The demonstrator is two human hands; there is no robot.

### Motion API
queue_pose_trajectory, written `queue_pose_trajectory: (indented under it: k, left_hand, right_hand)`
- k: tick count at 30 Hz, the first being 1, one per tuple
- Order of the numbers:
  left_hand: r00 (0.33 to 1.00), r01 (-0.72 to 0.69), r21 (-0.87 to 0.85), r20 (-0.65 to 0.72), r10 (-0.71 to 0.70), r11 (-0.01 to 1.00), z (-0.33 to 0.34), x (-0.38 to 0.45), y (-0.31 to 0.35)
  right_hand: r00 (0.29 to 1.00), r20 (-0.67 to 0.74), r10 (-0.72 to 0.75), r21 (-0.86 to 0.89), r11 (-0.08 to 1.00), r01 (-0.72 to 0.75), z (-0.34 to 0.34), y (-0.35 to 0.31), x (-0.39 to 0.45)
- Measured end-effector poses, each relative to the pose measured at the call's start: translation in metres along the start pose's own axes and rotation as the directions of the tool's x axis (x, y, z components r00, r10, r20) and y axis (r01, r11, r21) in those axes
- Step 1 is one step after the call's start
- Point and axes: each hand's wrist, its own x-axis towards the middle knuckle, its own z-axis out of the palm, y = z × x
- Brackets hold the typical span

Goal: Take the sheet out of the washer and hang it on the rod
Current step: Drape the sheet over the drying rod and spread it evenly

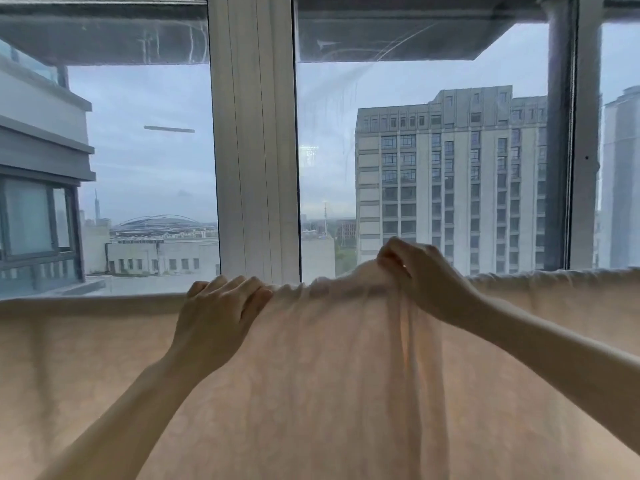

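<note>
A pale peach sheet [322, 375] hangs across the whole width of the view, draped over a rod that the cloth hides. Its top edge is flat at the left and right and bunched into folds in the middle. My left hand [216, 317] lies on that top edge left of the bunch, fingers curled over the cloth. My right hand [419, 275] pinches the raised, gathered part of the sheet and lifts it a little above the line of the edge. The washer is out of view.
Directly behind the sheet stands a large window with a white frame post [254, 140] in the middle and a grey post [562, 133] at the right. Buildings show through the glass.
</note>
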Motion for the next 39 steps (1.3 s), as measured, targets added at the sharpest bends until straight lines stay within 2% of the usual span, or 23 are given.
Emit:
queue_pose_trajectory:
  k: [3,7,10,21,26,30,35,37,39]
  left_hand:
    - [1.0,0.007,-0.003,0.002,-0.007,1.0,0.0,0.0,0.0]
    - [1.0,0.003,-0.008,0.003,-0.003,1.0,0.006,0.003,0.015]
    - [1.0,0.008,-0.028,0.015,-0.007,1.0,0.008,0.006,0.025]
    - [0.993,-0.12,-0.125,-0.011,0.119,0.985,0.025,0.027,0.087]
    - [0.991,-0.126,-0.215,0.005,0.13,0.969,0.026,0.036,0.11]
    - [0.995,-0.099,-0.264,-0.006,0.101,0.959,0.029,0.047,0.137]
    - [0.999,-0.005,-0.296,0.03,0.015,0.955,0.04,0.061,0.184]
    - [0.998,0.057,-0.32,0.013,-0.055,0.946,0.043,0.063,0.196]
    - [0.991,0.117,-0.336,-0.024,-0.133,0.935,0.044,0.061,0.205]
  right_hand:
    - [0.989,-0.084,0.119,-0.022,0.992,-0.121,-0.028,0.023,-0.001]
    - [0.988,0.087,0.127,-0.098,0.988,-0.118,-0.032,0.041,-0.033]
    - [0.992,0.045,0.122,-0.071,0.99,-0.118,-0.034,0.047,-0.041]
    - [0.998,0.009,-0.07,-0.106,0.992,0.07,-0.038,0.044,-0.062]
    - [0.997,-0.051,0.059,-0.112,0.992,-0.065,-0.057,0.064,-0.067]
    - [0.988,0.0,0.156,-0.133,0.979,-0.155,-0.076,0.094,-0.073]
    - [0.999,0.054,-0.003,-0.127,0.992,0.01,-0.089,0.114,-0.076]
    - [0.992,0.065,-0.106,-0.181,0.977,0.116,-0.096,0.119,-0.072]
    - [0.988,0.042,-0.148,-0.21,0.966,0.153,-0.108,0.133,-0.07]
